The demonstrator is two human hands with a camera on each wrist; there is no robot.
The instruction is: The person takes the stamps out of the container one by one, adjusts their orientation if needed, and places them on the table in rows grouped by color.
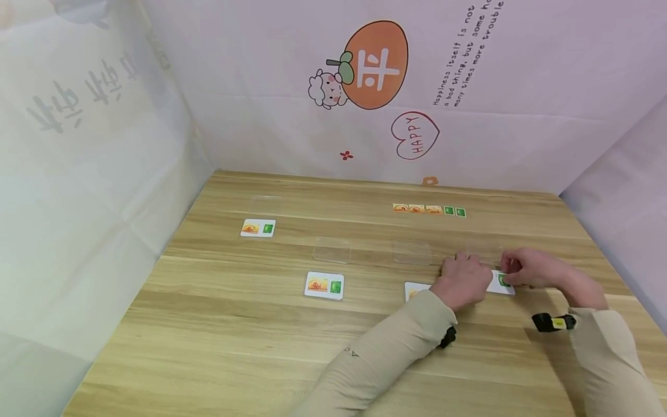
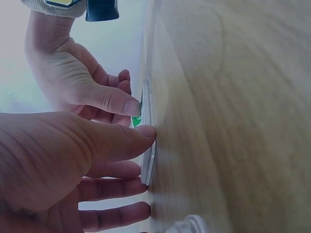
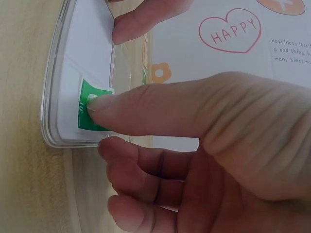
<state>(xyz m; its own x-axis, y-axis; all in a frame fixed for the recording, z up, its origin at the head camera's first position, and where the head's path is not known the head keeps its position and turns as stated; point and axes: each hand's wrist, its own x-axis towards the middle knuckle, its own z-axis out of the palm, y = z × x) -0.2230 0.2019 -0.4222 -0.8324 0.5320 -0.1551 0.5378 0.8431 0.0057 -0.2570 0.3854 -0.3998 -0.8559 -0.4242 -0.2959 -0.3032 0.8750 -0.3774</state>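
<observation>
A white card in a clear plastic case (image 1: 501,282) lies on the table at the right, partly covered by both hands. My left hand (image 1: 464,281) holds the case at its left part; in the left wrist view the thumb (image 2: 109,141) is at its near edge, other fingers beyond. My right hand (image 1: 537,268) is at the card's right end. Its thumb (image 3: 141,109) lies on a green stamp (image 3: 86,116) at the card's corner, several fingers curled beneath. Whether a finger is behind the stamp is hidden. Another card (image 1: 415,289) sits partly behind the left wrist.
Two cards with an orange and a green stamp, one nearer (image 1: 324,285) and one farther (image 1: 257,228), lie leftward. Clear covers (image 1: 332,251) lie behind the cards. A row of loose stamps (image 1: 417,209) is near the back wall. Printed cloth (image 1: 292,133) surrounds the wooden table (image 1: 234,347).
</observation>
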